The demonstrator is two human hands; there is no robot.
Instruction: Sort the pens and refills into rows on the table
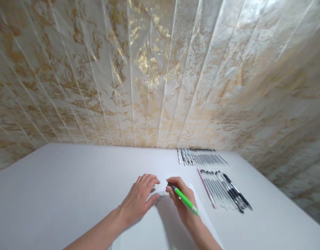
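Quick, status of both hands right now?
Left hand: open, fingers loosely curved at the paper, no object visible in it.
Right hand: closed around a green pen.

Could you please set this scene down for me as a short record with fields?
Left hand: fingers spread, at the upper part of the paper, holding nothing visible
Right hand: gripping a green pen over the paper
Pen tip: contact with the paper cannot be told
Paper: white, with small dark marks between the hands
Table: white
Near pens: in a row right of the paper, pink one at the left end
Far pens: grouped near the table's back edge
Backdrop: gold-patterned covering
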